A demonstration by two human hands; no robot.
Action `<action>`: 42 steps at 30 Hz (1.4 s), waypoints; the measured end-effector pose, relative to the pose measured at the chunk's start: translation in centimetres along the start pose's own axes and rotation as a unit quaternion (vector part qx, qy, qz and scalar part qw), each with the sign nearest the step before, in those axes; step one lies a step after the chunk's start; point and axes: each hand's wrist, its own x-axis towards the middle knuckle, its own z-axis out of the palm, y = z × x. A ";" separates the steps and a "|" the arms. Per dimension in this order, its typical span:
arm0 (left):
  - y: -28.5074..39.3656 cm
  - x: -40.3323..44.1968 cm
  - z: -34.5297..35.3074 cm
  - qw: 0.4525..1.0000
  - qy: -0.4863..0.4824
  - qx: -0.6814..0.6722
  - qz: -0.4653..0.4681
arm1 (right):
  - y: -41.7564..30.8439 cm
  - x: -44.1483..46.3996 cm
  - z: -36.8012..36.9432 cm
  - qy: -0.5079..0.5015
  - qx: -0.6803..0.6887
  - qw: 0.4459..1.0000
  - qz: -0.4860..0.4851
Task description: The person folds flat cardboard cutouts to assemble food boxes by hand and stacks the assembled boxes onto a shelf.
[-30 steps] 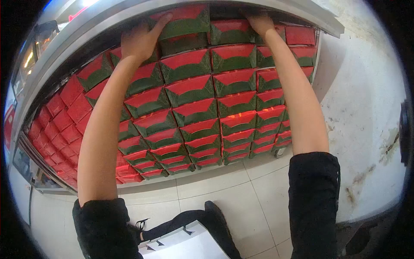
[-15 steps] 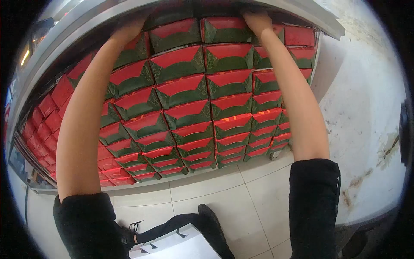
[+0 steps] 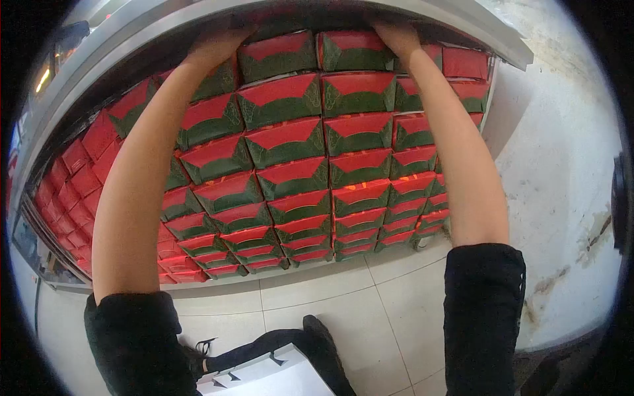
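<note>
Rows of red and dark green boxes (image 3: 281,99) are stacked under a counter with a pale metal edge (image 3: 139,36). Both my arms stretch up to the top of this stack. My left hand (image 3: 221,46) is by the top row, its fingers lost in the shadow beneath the counter edge. My right hand (image 3: 397,36) reaches into the same dark gap, beside a top-row box (image 3: 354,51). Neither set of fingertips shows, and I cannot make out what they touch or hold.
Plainer red box ends (image 3: 76,155) fill the left side. To the right is a stained white wall (image 3: 561,165). Below lies a tiled floor (image 3: 317,297), with a shoe (image 3: 323,330) and a white board or sheet (image 3: 277,376) at the bottom.
My left hand has moved right, toward my right hand, which stays in nearly the same spot. The stack sits slightly lower and further right in view.
</note>
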 end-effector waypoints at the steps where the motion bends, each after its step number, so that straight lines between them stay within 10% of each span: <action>1: -0.7 0.2 0.4 1.000 -0.001 0.000 0.001 | 0.5 -0.1 0.1 0.000 0.000 1.000 0.001; 4: -1.0 0.1 0.0 0.996 0.051 0.050 0.054 | -0.6 -1.3 -2.0 0.106 0.028 0.994 -0.031; 6: 1.2 -1.6 -2.1 0.991 -0.086 -0.014 -0.102 | -7.9 -5.6 -9.2 0.095 0.064 0.943 0.311; 8: -1.4 -1.9 -0.7 0.990 0.029 0.138 -0.018 | -9.6 -7.9 -8.5 0.321 0.118 0.929 0.142; 11: 0.2 -4.6 -2.0 0.958 0.134 0.244 0.068 | -12.8 -9.7 -10.2 0.228 0.096 0.965 -0.084; 28: 2.8 -10.2 0.7 0.900 0.220 0.283 0.248 | -15.2 -7.2 -9.7 0.131 -0.068 0.988 -0.037; 36: 6.5 -10.4 2.2 0.987 0.058 0.104 -0.111 | -15.9 -6.5 -8.8 0.100 0.042 0.992 0.059; 42: 6.6 -10.7 3.6 0.980 0.139 0.077 -0.120 | -15.2 -6.5 -8.9 0.086 0.039 0.991 0.095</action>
